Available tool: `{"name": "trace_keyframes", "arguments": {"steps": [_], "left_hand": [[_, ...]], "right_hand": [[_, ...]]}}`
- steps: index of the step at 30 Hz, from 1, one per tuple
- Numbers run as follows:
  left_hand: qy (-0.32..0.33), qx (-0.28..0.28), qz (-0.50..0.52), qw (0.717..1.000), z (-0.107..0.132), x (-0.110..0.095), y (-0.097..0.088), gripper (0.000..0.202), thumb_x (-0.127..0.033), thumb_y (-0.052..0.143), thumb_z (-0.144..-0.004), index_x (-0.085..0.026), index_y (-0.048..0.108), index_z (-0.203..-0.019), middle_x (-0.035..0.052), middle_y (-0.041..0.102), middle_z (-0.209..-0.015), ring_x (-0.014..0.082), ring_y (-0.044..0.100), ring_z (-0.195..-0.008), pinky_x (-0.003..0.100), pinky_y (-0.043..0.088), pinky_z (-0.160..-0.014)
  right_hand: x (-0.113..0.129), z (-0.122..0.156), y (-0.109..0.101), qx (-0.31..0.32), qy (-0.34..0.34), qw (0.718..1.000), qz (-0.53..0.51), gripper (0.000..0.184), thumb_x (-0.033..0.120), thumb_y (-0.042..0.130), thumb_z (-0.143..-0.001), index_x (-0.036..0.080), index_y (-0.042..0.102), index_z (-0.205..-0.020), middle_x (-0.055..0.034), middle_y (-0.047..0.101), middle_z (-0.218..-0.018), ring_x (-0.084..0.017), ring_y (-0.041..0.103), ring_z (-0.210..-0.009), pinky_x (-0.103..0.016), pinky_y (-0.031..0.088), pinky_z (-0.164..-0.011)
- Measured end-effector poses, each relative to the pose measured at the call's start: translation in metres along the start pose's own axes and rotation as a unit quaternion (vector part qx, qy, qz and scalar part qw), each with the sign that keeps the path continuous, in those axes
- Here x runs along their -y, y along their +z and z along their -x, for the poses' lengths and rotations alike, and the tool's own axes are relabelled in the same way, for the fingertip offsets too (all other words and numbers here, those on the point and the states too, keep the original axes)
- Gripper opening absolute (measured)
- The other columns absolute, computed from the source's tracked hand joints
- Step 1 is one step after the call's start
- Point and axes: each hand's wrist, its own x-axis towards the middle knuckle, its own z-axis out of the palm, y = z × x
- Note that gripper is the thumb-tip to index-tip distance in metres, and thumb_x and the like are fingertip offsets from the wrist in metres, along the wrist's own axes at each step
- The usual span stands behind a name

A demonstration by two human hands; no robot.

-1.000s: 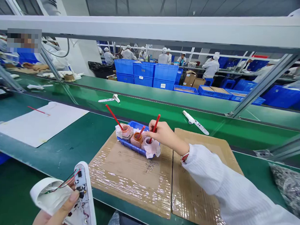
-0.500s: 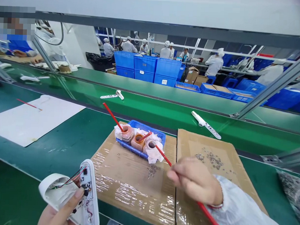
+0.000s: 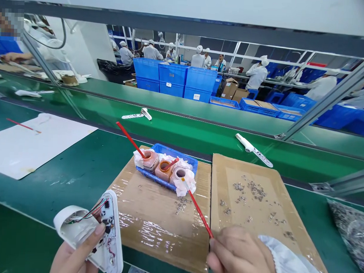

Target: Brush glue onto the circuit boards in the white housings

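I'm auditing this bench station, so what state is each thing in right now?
Left hand, holding the housing
White plastic housing, open, coloured wires exposed
Right hand, gripping the red stick
Red stick, held, tip beside the right jar
Left jar, red stick standing in it
Middle jar, orange inside, red stick in it
Right jar, open, no stick in it
Blue tray, holding all three jars

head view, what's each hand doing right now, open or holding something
Left hand: closed, holding an opened white plastic casing with wires.
Right hand: closed, pinching a red stick.
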Motion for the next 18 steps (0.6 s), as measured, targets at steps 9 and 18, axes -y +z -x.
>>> {"name": "trace_keyframes", "arguments": {"steps": [9,18], "left_hand": [[-0.005,-0.007,-0.015,1.000,0.006,0.003,0.010,0.082,-0.026,0.089,-0.034,-0.024,0.061,-0.111,0.0011,0.071,-0.089,0.0281,0.067,-0.084,0.022,0.056,-0.051],[0.099,0.094,-0.255,0.957,-0.005,0.024,0.013,0.055,-0.044,0.080,-0.056,-0.013,0.067,-0.100,0.0099,0.070,-0.099,0.0307,0.063,-0.096,0.032,0.056,-0.071]], "right_hand": [[-0.011,-0.003,-0.005,-0.108,0.082,0.989,-0.060,0.018,0.011,0.056,-0.085,0.020,0.058,-0.069,-0.0002,0.061,-0.058,-0.013,0.056,-0.046,-0.024,0.047,-0.040],[-0.032,-0.025,0.002,-0.352,0.308,0.873,-0.138,0.038,0.013,0.065,-0.082,0.018,0.043,-0.052,0.0025,0.055,-0.050,-0.011,0.051,-0.042,-0.022,0.041,-0.039]]}}
